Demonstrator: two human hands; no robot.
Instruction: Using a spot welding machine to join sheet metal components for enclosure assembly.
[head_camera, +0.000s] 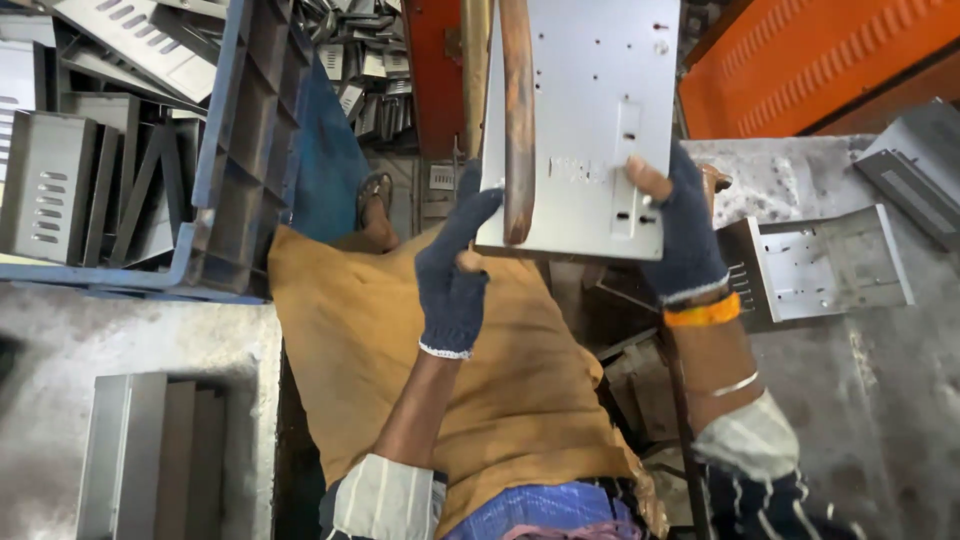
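Metal plate (590, 130): flat, grey, punched with holes; upper centre of frame, long axis running top to bottom. Left hand (455, 265) grips its lower left corner, right hand (680, 225) its lower right edge, fingers curled closed. Copper bar (517, 120) crosses its left part.

We have one view only, from the camera on our head, looking steeply down and close over our lap. The panel (590, 130) sits near the lens at top centre. Left of the panel lies a crate (235, 150); right of it, a bench (880, 370). No second view shares this scene.
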